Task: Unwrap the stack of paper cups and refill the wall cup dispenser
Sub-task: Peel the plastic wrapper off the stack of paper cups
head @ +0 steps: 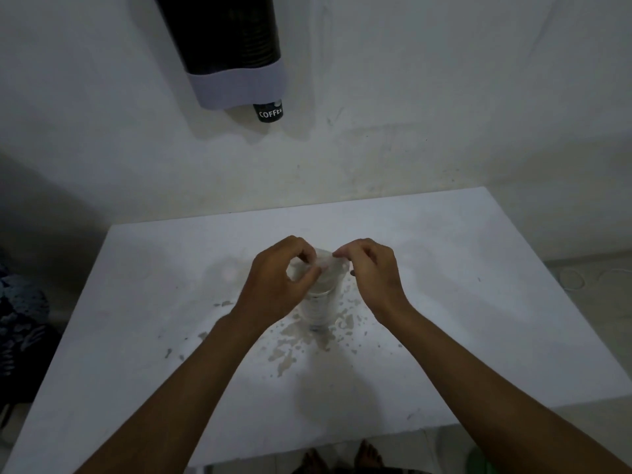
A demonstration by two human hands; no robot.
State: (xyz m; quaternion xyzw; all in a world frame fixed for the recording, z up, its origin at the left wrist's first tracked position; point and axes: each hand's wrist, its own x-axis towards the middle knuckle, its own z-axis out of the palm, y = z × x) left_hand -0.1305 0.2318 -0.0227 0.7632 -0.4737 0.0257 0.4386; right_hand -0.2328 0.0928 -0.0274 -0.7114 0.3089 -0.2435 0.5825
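Clear wrap (323,265) pinched by left hand (278,278) and right hand (371,273), fingers closed on it, atop upright cup stack (319,307) mid-table (478,302); dispenser (232,53) hung on wall beyond far edge.

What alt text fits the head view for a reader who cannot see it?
Both hands, left hand and right hand, pinch the clear wrap atop an upright stack of paper cups on a white table. A dark wall cup dispenser hangs above.

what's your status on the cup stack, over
Left hand and right hand both pinching the clear wrapper atop the upright cup stack. Stack still wrapped, on the table. Wall dispenser untouched; nothing blocking.
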